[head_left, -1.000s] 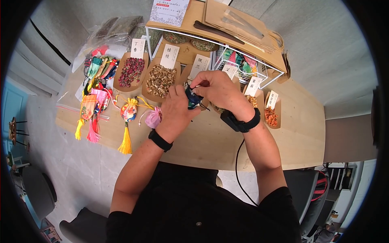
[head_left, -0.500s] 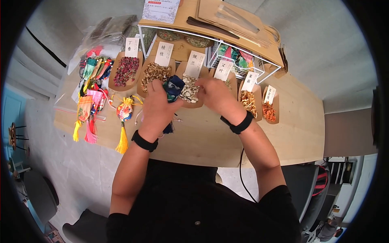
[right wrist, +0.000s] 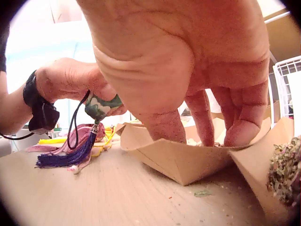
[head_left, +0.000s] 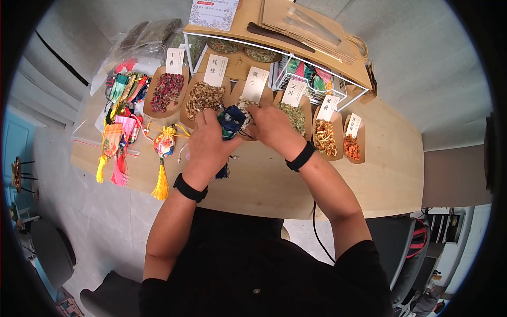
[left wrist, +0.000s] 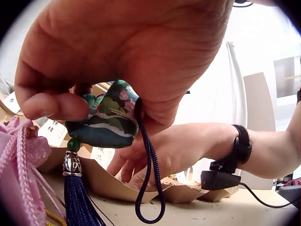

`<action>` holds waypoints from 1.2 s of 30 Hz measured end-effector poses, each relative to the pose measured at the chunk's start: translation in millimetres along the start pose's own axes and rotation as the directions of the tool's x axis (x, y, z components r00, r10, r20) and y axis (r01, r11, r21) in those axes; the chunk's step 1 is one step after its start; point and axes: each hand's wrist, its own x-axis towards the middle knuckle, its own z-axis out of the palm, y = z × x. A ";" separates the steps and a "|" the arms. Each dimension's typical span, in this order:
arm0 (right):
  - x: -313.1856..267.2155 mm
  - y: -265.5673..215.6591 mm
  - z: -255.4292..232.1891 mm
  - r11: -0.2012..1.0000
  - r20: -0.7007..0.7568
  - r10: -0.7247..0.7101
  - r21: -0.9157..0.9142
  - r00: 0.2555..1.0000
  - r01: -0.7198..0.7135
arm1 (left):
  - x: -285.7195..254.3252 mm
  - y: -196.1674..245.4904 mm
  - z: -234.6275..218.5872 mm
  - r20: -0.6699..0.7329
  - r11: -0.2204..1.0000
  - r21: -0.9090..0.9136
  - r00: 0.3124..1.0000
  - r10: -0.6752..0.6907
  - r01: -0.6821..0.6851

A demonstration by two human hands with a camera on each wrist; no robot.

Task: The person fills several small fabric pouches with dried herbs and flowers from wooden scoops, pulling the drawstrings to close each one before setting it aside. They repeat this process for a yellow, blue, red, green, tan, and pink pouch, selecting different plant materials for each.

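In the head view, my left hand (head_left: 205, 145) holds a small blue-green fabric pouch (head_left: 231, 121) over the near-left edge of a tray of pale dried slices (head_left: 243, 106). The left wrist view shows the pouch (left wrist: 110, 120) pinched between thumb and fingers, its navy tassel (left wrist: 81, 200) and cord loop hanging down. My right hand (head_left: 275, 127) reaches down into that tray. In the right wrist view its thumb and fingers (right wrist: 201, 115) dip apart behind the rim of the paper tray (right wrist: 181, 162); the fingertips are hidden, so whether they touch any slices is unclear.
Trays of dried rosebuds (head_left: 168, 91), brown pieces (head_left: 205, 98), green herb (head_left: 292, 117) and orange petals (head_left: 351, 148) line the table, with label cards. Tasselled pouches (head_left: 164, 142) lie left. Behind stands a wooden shelf (head_left: 240, 21) with a white wire basket (head_left: 311, 90).
The hands were together at the pouch a second ago; the left moved left with it while the right let go. Since half a second ago, the right hand has shifted left, deeper into the tray.
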 end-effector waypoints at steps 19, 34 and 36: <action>8.9 13.7 23.2 0.973 -0.170 0.007 0.230 0.985 0.033 | -0.7 -4.7 4.1 0.000 0.999 0.031 0.999 0.043 -0.043; 5.0 7.2 -26.0 0.722 -0.020 0.245 0.671 0.969 -0.168 | 6.7 -4.7 13.9 0.050 0.984 0.172 0.998 0.038 -0.046; 0.8 2.4 -39.0 0.705 0.014 0.215 0.689 0.977 -0.165 | 7.3 -3.9 18.2 0.047 0.982 0.178 0.997 0.059 -0.066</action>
